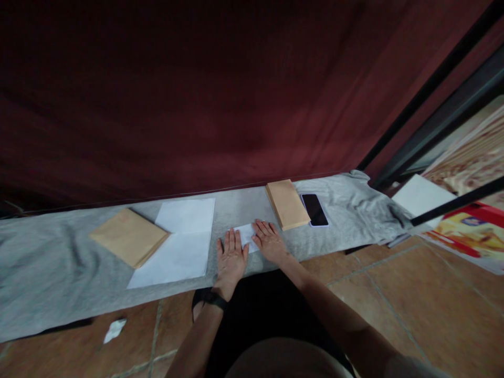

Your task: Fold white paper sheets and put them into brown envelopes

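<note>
Both hands flat on a small white paper [247, 234].
From here I see the left hand [231, 258] and right hand [271, 243] released, fingers straight, resting over the paper's two ends on the cloth-covered worktop [240, 207]. Left of them, a brown stack [128, 236] overlaps white sheets [187, 236]; to the right, another brown stack [289, 205] sits just beside a phone [315, 210].
</note>
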Tool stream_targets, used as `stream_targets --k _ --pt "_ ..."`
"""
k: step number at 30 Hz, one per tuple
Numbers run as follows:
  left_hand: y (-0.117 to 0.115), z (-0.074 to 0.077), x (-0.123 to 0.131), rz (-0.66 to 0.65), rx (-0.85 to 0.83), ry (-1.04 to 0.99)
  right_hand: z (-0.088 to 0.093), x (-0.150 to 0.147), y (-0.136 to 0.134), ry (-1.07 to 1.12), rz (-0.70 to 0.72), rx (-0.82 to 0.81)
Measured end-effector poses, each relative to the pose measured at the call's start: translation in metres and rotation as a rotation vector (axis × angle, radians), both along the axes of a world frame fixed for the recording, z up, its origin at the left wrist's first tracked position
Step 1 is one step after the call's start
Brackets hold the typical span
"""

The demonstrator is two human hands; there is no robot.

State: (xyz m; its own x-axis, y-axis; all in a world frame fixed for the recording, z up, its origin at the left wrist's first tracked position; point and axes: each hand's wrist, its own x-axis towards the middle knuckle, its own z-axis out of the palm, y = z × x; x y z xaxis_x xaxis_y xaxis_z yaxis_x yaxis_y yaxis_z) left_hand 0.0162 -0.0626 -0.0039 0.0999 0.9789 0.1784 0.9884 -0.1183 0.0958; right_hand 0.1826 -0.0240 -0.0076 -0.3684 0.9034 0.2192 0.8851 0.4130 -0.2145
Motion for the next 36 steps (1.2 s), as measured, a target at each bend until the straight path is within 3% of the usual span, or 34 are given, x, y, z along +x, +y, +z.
stream_targets --k 7,10,28,32,36 --pt "0.008 0.007 0.021 -0.111 -0.032 -0.040 -0.003 0.002 0.000 -0.009 0.002 0.006" --pt "0.009 0.006 0.025 -0.101 -0.058 -0.036 -0.003 0.002 0.000 -0.010 0.000 0.004" --pt "0.000 -0.003 -0.002 0.017 0.028 -0.033 -0.006 0.019 -0.014 -0.014 -0.127 0.058" --pt "-0.001 -0.004 -0.003 0.018 0.030 -0.022 -0.001 0.013 -0.007 -0.001 -0.161 0.020" --pt "0.000 -0.005 -0.003 0.010 0.032 -0.011 0.010 0.006 0.012 -0.017 -0.092 -0.064"
